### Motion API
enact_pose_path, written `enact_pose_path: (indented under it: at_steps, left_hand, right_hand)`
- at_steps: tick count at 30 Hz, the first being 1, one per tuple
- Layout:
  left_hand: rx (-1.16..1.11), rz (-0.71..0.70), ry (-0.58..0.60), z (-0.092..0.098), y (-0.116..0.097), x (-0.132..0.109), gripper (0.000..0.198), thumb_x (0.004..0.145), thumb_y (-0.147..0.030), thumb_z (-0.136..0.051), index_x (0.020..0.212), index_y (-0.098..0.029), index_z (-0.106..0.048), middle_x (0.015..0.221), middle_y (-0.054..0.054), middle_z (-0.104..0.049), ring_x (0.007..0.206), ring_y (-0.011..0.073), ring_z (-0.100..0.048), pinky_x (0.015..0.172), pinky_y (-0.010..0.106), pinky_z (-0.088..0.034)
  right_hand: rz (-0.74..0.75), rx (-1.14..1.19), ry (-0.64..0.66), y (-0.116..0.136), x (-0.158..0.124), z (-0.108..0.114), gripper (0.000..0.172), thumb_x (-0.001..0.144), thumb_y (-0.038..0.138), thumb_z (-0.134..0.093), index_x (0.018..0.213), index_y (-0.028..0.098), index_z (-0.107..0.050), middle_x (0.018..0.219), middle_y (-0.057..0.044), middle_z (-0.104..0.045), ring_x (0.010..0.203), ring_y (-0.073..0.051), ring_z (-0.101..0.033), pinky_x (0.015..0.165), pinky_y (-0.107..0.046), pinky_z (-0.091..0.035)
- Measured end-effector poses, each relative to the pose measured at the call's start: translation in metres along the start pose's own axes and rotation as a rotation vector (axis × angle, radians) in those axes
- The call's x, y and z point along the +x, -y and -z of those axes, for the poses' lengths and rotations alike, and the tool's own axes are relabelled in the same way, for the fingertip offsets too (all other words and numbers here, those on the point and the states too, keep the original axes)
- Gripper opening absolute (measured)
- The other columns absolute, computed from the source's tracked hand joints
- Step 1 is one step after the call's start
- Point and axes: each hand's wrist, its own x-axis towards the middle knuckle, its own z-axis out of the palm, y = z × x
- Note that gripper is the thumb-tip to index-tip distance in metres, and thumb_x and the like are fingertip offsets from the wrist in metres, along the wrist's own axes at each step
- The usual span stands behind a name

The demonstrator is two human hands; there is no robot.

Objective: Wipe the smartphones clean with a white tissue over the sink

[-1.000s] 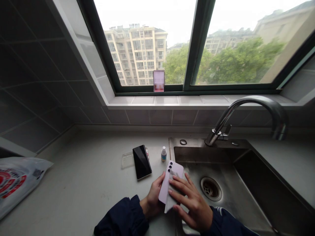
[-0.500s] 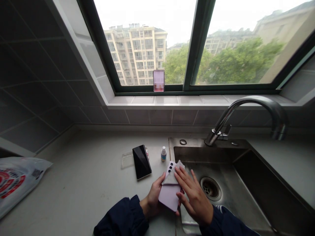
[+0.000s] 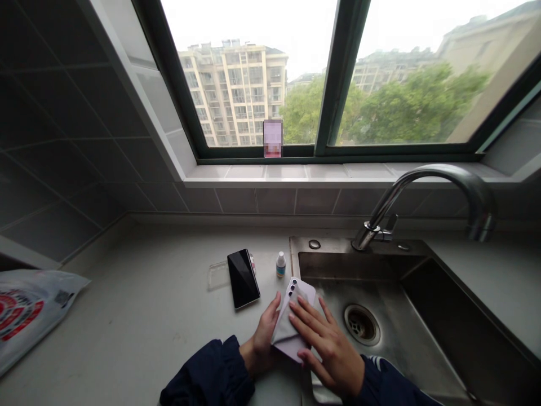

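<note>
Fingers (right) (image 3: pixel 307 330) flat on wipe (image 3: pixel 284 331), lilac phone (image 3: pixel 309 288) beneath | bottle label (image 3: pixel 280 270) seemingly illegible

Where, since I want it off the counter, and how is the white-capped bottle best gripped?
Likely by the bottle's body, below the cap, from above: it stands upright, with the black phone to its left and the held lilac phone on its near side.

Sink (image 3: pixel 401 338) in desk (image 3: pixel 139 282), right side; faucet (image 3: pixel 377 210) at its back edge. Left of sink: bottle (image 3: pixel 280 265), then flat phone (image 3: pixel 244 279), case (image 3: pixel 217 276) at its left edge. Bag (image 3: pixel 34 316) far left. Held phone (image 3: pixel 293 348) in front of bottle, cloth (image 3: pixel 288 326) on it. Window (image 3: pixel 338 79) behind desk.
</note>
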Motion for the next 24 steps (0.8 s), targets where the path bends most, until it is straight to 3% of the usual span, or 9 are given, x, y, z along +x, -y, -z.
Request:
enact_pose_path:
  at_steps: [3,7,10,14,17,20,24]
  left_hand:
    - [0.091,0.058,0.019,0.001,0.0,-0.002,0.074,0.089,-0.068,-0.031,0.134,-0.012,-0.051,0.09,0.013,-0.071,0.07,0.0247,-0.068,0.062,0.036,-0.051]
    - [0.127,0.116,0.095,0.0,0.0,-0.004,0.081,0.087,-0.072,-0.025,0.132,-0.01,-0.052,0.082,0.012,-0.067,0.068,0.0277,-0.067,0.055,0.039,-0.051]
    - [0.1,0.093,0.072,-0.001,0.001,-0.003,0.079,0.088,-0.07,-0.028,0.132,-0.01,-0.053,0.088,0.013,-0.069,0.068,0.0256,-0.067,0.059,0.038,-0.051]
    - [-0.015,-0.002,0.032,0.0,0.002,0.001,0.072,0.092,-0.062,-0.032,0.124,-0.003,-0.058,0.098,0.016,-0.07,0.081,0.0213,-0.068,0.074,0.03,-0.048]
    - [-0.065,-0.002,0.046,0.003,0.003,0.003,0.069,0.092,-0.06,-0.034,0.119,-0.002,-0.06,0.097,0.016,-0.07,0.085,0.0195,-0.067,0.079,0.027,-0.046]
    - [-0.026,0.027,0.07,0.005,0.002,0.003,0.072,0.091,-0.064,-0.032,0.125,-0.006,-0.057,0.094,0.015,-0.07,0.082,0.0214,-0.067,0.076,0.031,-0.048]
    - [0.065,0.104,0.128,0.006,0.001,0.001,0.081,0.086,-0.073,-0.026,0.124,-0.009,-0.058,0.082,0.012,-0.067,0.069,0.0259,-0.067,0.06,0.039,-0.052]
  right_hand:
    - [-0.076,-0.037,-0.026,-0.01,-0.002,0.0,0.058,0.097,0.031,-0.049,0.15,0.016,-0.032,0.153,-0.012,-0.034,0.145,-0.028,-0.025,0.118,-0.055,-0.014]
    - [-0.128,-0.058,-0.088,-0.018,-0.004,-0.002,0.055,0.096,0.027,-0.048,0.149,0.016,-0.035,0.152,-0.012,-0.036,0.145,-0.028,-0.026,0.118,-0.055,-0.016]
    - [-0.087,-0.011,-0.103,-0.012,-0.003,-0.002,0.054,0.096,0.028,-0.048,0.147,0.015,-0.038,0.152,-0.013,-0.037,0.145,-0.029,-0.026,0.117,-0.057,-0.016]
    - [0.097,0.083,-0.051,0.003,0.0,-0.001,0.053,0.094,0.032,-0.049,0.143,0.014,-0.043,0.15,-0.012,-0.04,0.144,-0.031,-0.026,0.117,-0.06,-0.01]
    - [0.125,0.086,-0.041,0.008,0.0,-0.001,0.054,0.095,0.037,-0.048,0.144,0.015,-0.042,0.15,-0.011,-0.04,0.144,-0.031,-0.027,0.118,-0.059,-0.006]
    - [0.038,0.019,-0.023,0.0,-0.002,-0.002,0.054,0.097,0.033,-0.045,0.148,0.016,-0.036,0.153,-0.011,-0.036,0.145,-0.03,-0.025,0.118,-0.058,-0.006]
    - [-0.134,-0.082,-0.029,-0.018,-0.006,-0.007,0.058,0.098,0.03,-0.046,0.151,0.017,-0.029,0.156,-0.012,-0.029,0.146,-0.029,-0.021,0.118,-0.056,-0.008]
